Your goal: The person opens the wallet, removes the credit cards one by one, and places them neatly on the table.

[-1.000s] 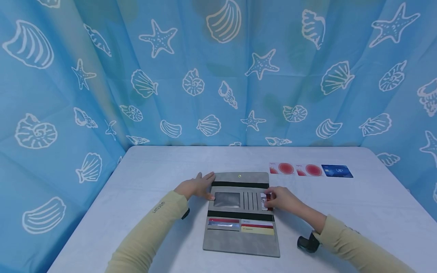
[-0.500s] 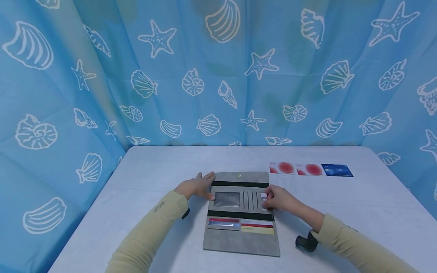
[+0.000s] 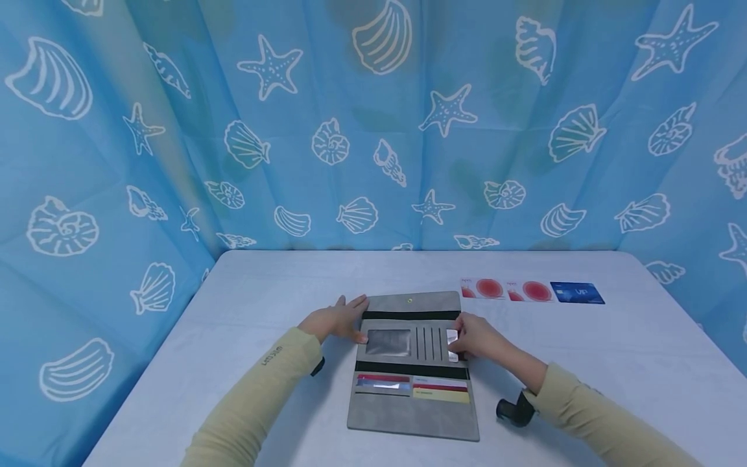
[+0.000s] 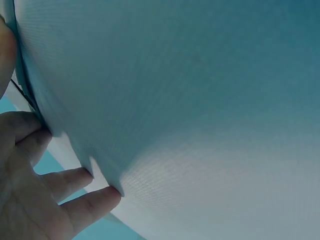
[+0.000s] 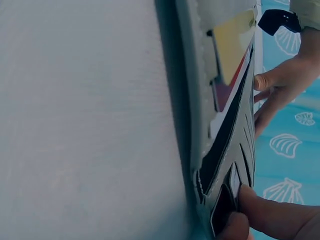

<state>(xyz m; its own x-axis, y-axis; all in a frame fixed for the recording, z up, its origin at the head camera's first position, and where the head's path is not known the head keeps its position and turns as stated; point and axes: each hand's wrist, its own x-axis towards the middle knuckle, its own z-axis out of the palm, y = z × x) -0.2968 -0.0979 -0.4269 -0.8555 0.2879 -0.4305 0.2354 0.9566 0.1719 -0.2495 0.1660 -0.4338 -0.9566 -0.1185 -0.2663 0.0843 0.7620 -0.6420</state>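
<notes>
A long grey wallet (image 3: 414, 415) lies unfolded on the table, with card slots and a clear window (image 3: 388, 342). At its left edge rests my left hand (image 3: 335, 321), thumb on the wallet and the other fingers stretched out over the edge and table. My right hand (image 3: 481, 337) pinches a card (image 3: 452, 345) at the rightmost upright slot; the hand hides most of the card. In the right wrist view, thumb and finger press at a dark, white-edged card (image 5: 235, 180) partly inside the slot.
Several cards sit in the lower slots, among them a yellow card (image 3: 440, 393). Two red-and-white cards (image 3: 489, 288) and a blue VIP card (image 3: 578, 292) lie in a row at the back right. A blue shell-patterned curtain (image 3: 373, 130) hangs behind the white table (image 3: 292, 272).
My right hand has shifted slightly left and up over the slot, and less of the card shows. The wallet's top right edge has risen slightly. My left hand stays in place.
</notes>
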